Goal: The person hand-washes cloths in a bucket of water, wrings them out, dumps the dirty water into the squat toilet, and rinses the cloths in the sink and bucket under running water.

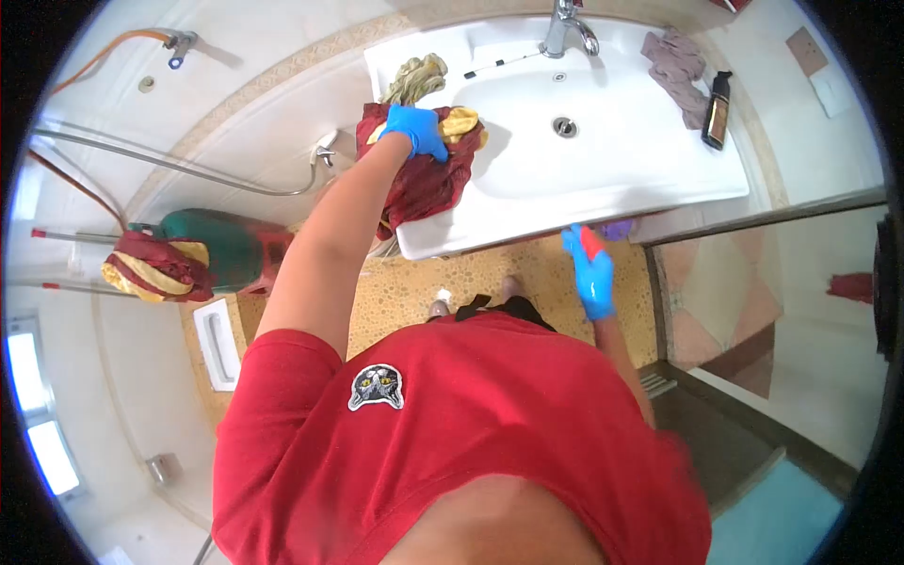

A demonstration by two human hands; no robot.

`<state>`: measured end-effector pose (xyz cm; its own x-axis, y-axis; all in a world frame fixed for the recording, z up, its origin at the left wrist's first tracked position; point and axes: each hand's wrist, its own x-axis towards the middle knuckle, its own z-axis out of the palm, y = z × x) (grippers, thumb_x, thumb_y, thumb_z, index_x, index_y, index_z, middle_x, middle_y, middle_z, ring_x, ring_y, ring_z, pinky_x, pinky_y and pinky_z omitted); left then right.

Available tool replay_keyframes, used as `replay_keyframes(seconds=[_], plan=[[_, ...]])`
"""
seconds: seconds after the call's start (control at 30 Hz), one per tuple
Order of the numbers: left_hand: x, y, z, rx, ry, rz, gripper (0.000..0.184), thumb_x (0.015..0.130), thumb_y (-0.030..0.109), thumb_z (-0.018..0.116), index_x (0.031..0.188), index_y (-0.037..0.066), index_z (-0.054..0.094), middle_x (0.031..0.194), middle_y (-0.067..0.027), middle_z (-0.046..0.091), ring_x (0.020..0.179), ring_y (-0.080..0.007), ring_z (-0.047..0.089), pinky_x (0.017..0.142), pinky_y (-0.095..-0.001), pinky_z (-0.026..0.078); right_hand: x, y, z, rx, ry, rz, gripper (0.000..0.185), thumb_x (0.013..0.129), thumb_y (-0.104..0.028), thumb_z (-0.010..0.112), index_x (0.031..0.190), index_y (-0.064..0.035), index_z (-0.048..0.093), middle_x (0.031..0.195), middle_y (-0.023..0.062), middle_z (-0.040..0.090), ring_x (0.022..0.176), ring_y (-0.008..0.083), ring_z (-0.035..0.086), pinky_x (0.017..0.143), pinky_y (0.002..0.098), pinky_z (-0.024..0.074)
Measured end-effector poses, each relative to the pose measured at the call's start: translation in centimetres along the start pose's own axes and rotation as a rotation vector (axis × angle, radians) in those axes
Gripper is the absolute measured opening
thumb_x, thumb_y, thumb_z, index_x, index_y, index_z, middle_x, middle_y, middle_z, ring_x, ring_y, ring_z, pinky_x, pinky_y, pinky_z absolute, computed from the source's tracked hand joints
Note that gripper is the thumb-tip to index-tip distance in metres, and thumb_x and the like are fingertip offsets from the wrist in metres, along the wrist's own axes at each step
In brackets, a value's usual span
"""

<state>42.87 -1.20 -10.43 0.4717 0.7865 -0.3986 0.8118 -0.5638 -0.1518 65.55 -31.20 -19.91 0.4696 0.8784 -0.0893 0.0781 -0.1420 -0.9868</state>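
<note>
My left hand (415, 131), in a blue glove, is closed on a bunched dark red and yellow cloth (428, 184) draped over the left end of the white sink (603, 184). Just beyond it lies a crumpled olive-cream cloth (416, 79) on the sink's corner. In front of the sink's near edge, my right hand (591, 278), also gloved in blue, has its fingers around a small bright red object (590, 242). Most of that object is hidden by the fingers, so its kind cannot be made out.
A chrome faucet (570, 33) rises at the sink's back. On the right ledge are a mauve cloth (675, 71) and a dark pump bottle (718, 111). A thin black-and-white stick (504, 64) lies behind the basin. Left stands a green cylinder (212, 247) with another red-yellow cloth (160, 266).
</note>
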Motion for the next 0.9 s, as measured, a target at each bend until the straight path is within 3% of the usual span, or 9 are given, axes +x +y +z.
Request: replay_keyframes(seconds=[0.07,0.1,0.13,0.17,0.2,0.33,0.47,0.67,0.9], plan=[[-0.4,0.4,0.0,0.010,0.041,0.034,0.063,0.052,0.056,0.071,0.099,0.015,0.067,0.099,-0.0096,0.066,0.094,-0.0273,0.063,0.085,-0.0424,0.045,3.8,-5.0,0.0,-0.070,-0.149,-0.043,0.029,0.091,-0.007,0.052,0.117,0.0036,0.056,0.104,0.0099,0.064,0.093,0.0145,0.060,0.082,0.0290,0.0475],[-1.8,1.1,-1.4,0.072,0.058,0.060,0.068,0.052,0.053,0.075,0.104,0.012,0.064,0.108,-0.0166,0.061,0.101,-0.0341,0.058,0.082,-0.0420,0.049,5.4,-6.0,0.6,-0.060,-0.160,-0.033,0.029,0.091,-0.007,0.052,0.117,0.0036,0.056,0.104,0.0099,0.064,0.093,0.0145,0.060,0.082,0.0290,0.0475],[-1.7,1.0,-0.5,0.073,0.046,0.053,0.068,0.052,0.053,0.075,0.104,0.012,0.064,0.108,-0.0166,0.061,0.101,-0.0341,0.058,0.082,-0.0420,0.049,7.0,-6.9,1.3,-0.148,-0.134,-0.299,0.027,0.089,-0.006,0.053,0.114,0.0019,0.058,0.099,0.0136,0.065,0.087,0.0200,0.062,0.079,0.0305,0.0484],[-1.6,0.3,1.2,0.129,0.299,0.172,0.066,0.052,0.052,0.076,0.102,0.011,0.064,0.111,-0.0172,0.059,0.104,-0.0363,0.056,0.083,-0.0424,0.049,8.4,-7.3,2.1,-0.235,-0.109,-0.567,0.025,0.088,-0.006,0.053,0.111,0.0002,0.060,0.094,0.0174,0.066,0.082,0.0254,0.064,0.075,0.0319,0.0494],[-1.6,-0.1,2.4,0.182,0.547,0.287,0.065,0.052,0.051,0.077,0.100,0.010,0.064,0.114,-0.0178,0.057,0.106,-0.0386,0.054,0.085,-0.0428,0.048,9.3,-7.3,3.2,-0.231,-0.129,-0.559,0.025,0.088,-0.006,0.053,0.111,0.0002,0.060,0.094,0.0174,0.066,0.082,0.0254,0.064,0.075,0.0319,0.0494],[-0.7,0.0,1.3,-0.082,0.068,0.137,0.078,0.051,0.051,0.077,0.112,0.008,0.056,0.109,-0.0182,0.060,0.100,-0.0333,0.059,0.085,-0.0419,0.048,9.4,-5.0,6.1,-0.390,-0.346,-0.550,0.026,0.085,-0.010,0.056,0.109,-0.0010,0.060,0.097,0.0153,0.065,0.087,0.0278,0.063,0.077,0.0376,0.0488],[-0.7,0.6,1.3,-0.015,0.088,0.068,0.075,0.051,0.050,0.076,0.108,0.007,0.054,0.094,-0.0159,0.065,0.086,-0.0324,0.063,0.078,-0.0417,0.050,7.5,-4.3,7.4,-0.884,-0.450,-0.748,0.025,0.078,-0.020,0.058,0.100,-0.0102,0.064,0.082,0.0128,0.064,0.073,0.0325,0.060,0.064,0.0442,0.0469],[-4.0,2.2,3.7,-0.160,0.522,-0.015,0.031,0.065,0.024,0.065,0.093,0.011,0.059,0.075,-0.0130,0.064,0.070,-0.0313,0.063,0.065,-0.0431,0.043,8.0,-4.8,8.1,-0.958,-0.378,-0.694,0.026,0.081,-0.025,0.056,0.100,-0.0105,0.066,0.079,0.0160,0.063,0.069,0.0335,0.061,0.063,0.0431,0.0477],[-8.2,4.0,5.4,-0.281,0.726,-0.080,0.045,0.069,0.018,0.062,0.111,0.007,0.055,0.071,-0.0106,0.060,0.068,-0.0285,0.059,0.065,-0.0400,0.039,7.8,-4.2,8.9,-1.022,-0.349,-0.684,0.027,0.083,-0.026,0.055,0.102,-0.0097,0.067,0.082,0.0167,0.064,0.071,0.0333,0.061,0.064,0.0429,0.0476]])
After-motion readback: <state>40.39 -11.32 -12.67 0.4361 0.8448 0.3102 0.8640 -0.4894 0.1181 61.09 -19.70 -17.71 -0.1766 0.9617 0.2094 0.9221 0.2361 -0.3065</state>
